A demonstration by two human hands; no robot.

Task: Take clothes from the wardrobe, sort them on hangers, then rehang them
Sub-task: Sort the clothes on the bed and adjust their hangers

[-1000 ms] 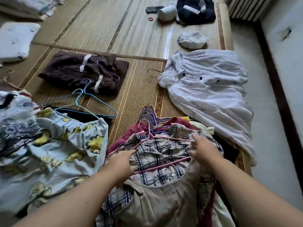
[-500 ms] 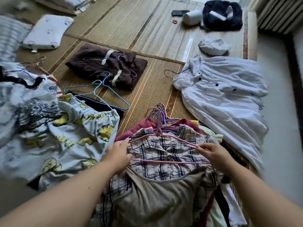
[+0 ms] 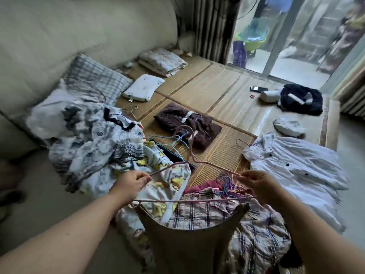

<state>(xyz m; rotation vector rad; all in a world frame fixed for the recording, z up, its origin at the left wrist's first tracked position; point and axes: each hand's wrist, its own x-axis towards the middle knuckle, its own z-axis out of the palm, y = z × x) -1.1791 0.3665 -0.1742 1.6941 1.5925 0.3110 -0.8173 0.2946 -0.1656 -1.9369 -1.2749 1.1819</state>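
You hold the pink wire hanger [image 3: 197,200] raised in front of you, with a tan garment [image 3: 187,248] hanging from its lower bar. Your left hand [image 3: 132,185] pinches the left shoulder of the wire between thumb and fingers, and your right hand [image 3: 256,182] pinches the right shoulder the same way. Directly below lies a plaid shirt [image 3: 207,212] on a pile of clothes, with a bunch of purple hangers [image 3: 227,183] at its top. A yellow-print garment [image 3: 171,180] lies to the left and a white shirt [image 3: 296,169] to the right. A folded brown garment [image 3: 183,123] sits farther off on the woven mat [image 3: 217,91].
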